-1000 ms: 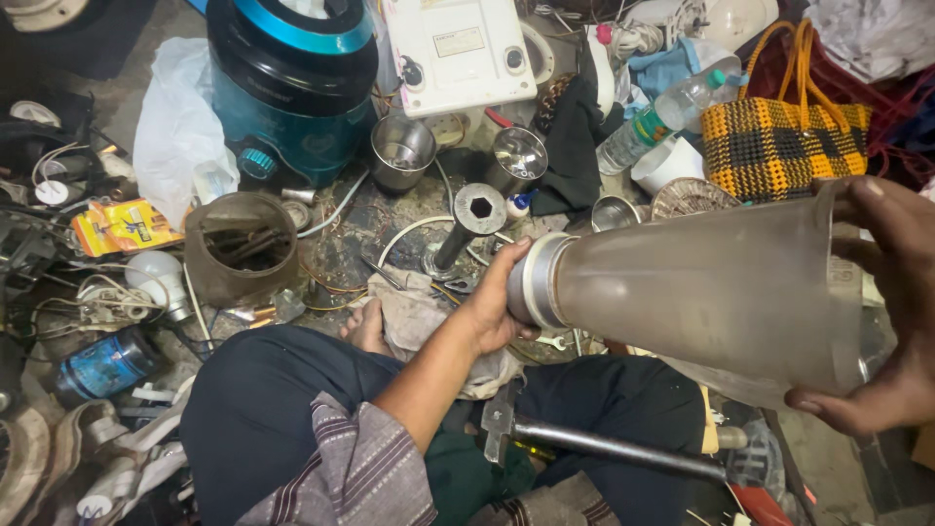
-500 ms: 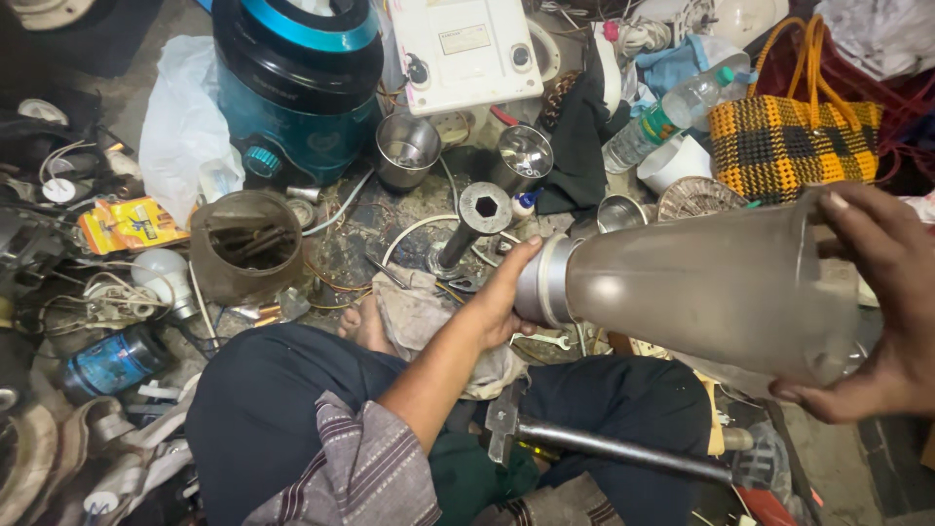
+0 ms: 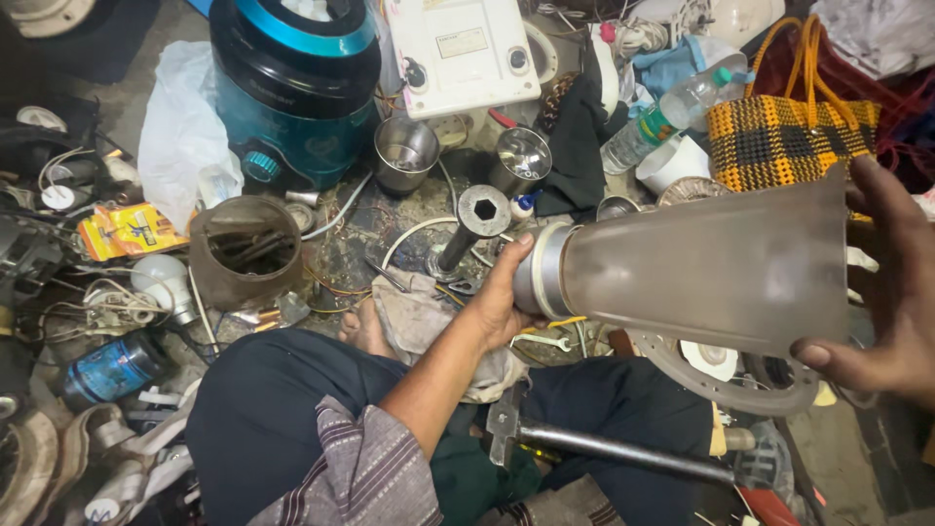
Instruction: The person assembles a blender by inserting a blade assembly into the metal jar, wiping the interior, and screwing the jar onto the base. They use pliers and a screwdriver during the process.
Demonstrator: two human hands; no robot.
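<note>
Grey plastic jar (image 3: pixel 701 263) gripped by left hand (image 3: pixel 502 297), right hand (image 3: pixel 881 292).

steel cups (image 3: pixel 405 153) 2, upper centre | plastic bottle (image 3: pixel 665 117) 1, upper right | checked basket (image 3: pixel 787 138) 1 | hands (image 3: pixel 504 289) 2 | frosted jar (image 3: pixel 706 265) 1

A smoky grey jar (image 3: pixel 711 268) with a silver collar; behind it a yellow-and-black checked bag (image 3: pixel 779 141), left of that a white box (image 3: pixel 458 54), then a teal-and-black mixer (image 3: pixel 292 88)
</note>
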